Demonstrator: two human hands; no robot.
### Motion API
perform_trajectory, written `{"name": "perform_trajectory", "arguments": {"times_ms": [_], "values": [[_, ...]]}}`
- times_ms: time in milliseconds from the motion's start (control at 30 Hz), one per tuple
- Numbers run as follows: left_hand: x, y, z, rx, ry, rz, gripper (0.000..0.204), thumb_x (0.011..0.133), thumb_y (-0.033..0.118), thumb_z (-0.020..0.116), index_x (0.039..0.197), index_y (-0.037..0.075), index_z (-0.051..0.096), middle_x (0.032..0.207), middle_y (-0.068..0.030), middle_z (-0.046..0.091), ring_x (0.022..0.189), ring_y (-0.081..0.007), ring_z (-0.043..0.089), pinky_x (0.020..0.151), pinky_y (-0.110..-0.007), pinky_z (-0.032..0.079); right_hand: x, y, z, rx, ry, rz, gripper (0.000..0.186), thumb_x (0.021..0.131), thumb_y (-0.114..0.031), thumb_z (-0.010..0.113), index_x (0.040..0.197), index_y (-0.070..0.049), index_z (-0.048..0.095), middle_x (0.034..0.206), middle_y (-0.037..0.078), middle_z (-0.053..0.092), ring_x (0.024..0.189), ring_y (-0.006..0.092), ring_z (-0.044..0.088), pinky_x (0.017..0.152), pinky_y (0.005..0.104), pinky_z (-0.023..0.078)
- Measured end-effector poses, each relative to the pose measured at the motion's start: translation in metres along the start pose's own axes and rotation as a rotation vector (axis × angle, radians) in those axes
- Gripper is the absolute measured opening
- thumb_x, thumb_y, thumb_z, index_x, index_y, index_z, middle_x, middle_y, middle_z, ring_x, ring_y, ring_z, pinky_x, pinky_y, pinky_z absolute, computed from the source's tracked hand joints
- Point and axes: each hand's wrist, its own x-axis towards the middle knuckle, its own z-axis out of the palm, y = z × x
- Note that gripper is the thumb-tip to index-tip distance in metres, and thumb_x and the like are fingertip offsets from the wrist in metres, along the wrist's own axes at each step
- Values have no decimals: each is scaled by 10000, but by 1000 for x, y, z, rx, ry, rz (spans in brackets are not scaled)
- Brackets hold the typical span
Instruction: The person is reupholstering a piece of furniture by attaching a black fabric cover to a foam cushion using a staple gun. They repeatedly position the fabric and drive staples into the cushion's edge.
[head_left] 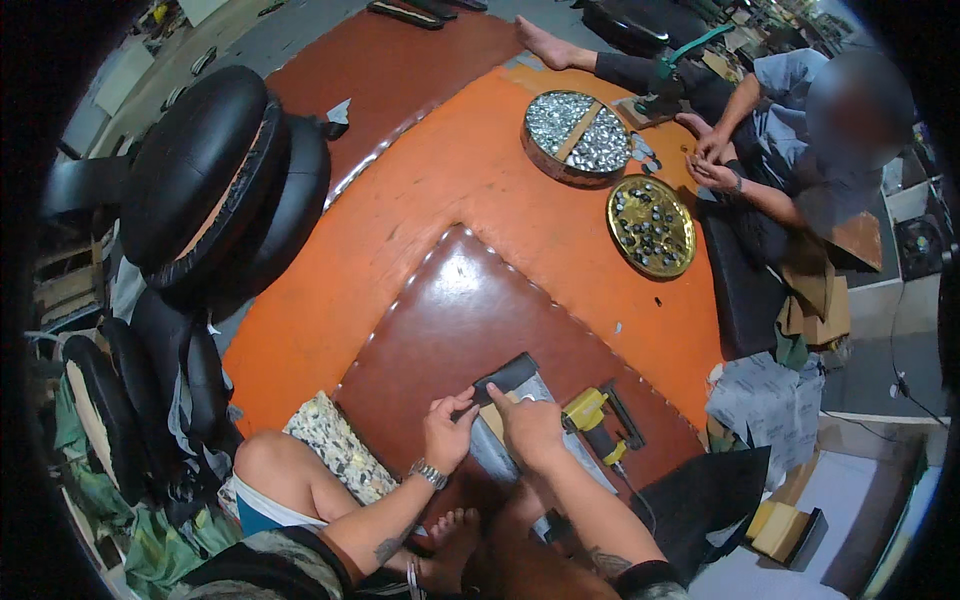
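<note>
A small flat panel with a black upholstery cover (513, 374) on its far end and a grey fabric backing (492, 452) lies across my lap area. My left hand (448, 430), with a watch at the wrist, pinches the cover's left edge between thumb and fingers. From the right, my right hand (530, 428) grips the panel, one finger pressed on the black cover. A tan board patch shows between my hands. Just right of the panel, a yellow and black staple gun (600, 425) lies on the brown padded mat (450, 300), touched by neither hand.
Black round cushions (195, 170) stack at the left. Patterned foam (340, 450) lies beside my left knee. Ahead, a round tin of silvery pieces (575, 135) and a gold tray of small dark pieces (650, 227) stand on the orange mat (420, 190). Another person (780, 130) sits at the right.
</note>
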Motion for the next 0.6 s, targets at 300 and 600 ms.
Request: {"name": "perform_trajectory", "arguments": {"times_ms": [300,600], "values": [[5,27,7,-19,-91,-32,140,948,104,761,998,-17,713,1241,-168,772,947,-309,784,833,-402,599,6,-8,6,-72,80,40,655,1000,-173,583,1609,-385,473,920,60,755,754,239,753,588,467,527],[2,22,16,739,-588,342,186,992,203,599,1154,113,618,1532,-433,424,695,-414,745,628,-526,609,-36,82,5,476,517,356,443,889,-136,648,1327,-143,711,1151,235,702,1087,427,681,914,517,570]]}}
